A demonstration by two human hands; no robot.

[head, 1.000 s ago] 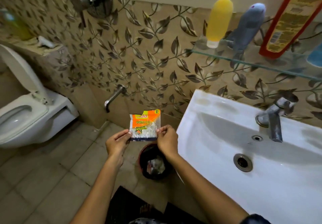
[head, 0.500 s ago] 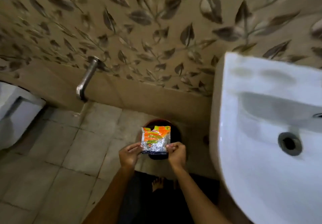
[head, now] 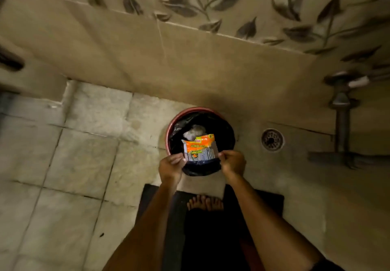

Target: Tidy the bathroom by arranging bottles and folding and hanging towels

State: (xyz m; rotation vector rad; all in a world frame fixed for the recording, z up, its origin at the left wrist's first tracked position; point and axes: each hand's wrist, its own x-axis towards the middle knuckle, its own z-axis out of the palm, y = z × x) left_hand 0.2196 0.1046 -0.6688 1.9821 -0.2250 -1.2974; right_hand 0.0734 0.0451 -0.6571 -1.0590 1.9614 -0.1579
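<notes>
Wall (head: 190, 64): glossy beige tile with a dark leaf pattern above and a plain band below, meeting the floor.
Floor (head: 84, 165): mottled stone-look tiles with dark grout; a round metal drain (head: 272, 140) is set near the pipework at right.
Mat (head: 211, 239): dark and soft-looking; bare toes rest on its front edge.
Bin (head: 168, 131): round, red-rimmed, lined with a crinkled black bag, a pale wad already inside.
Change: a second ago the packet was held up at sink height; the view has since tipped down, and the packet now hangs directly over the bin's mouth. Judged from this, litter is being cleared before bottles and towels are dealt with, none of which are in view.
Packet (head: 199, 147): flat, shiny plastic scrub-pad wrapper, orange header.
Grip: left hand (head: 171, 167) and right hand (head: 232, 163) each pinch a lower corner.
</notes>
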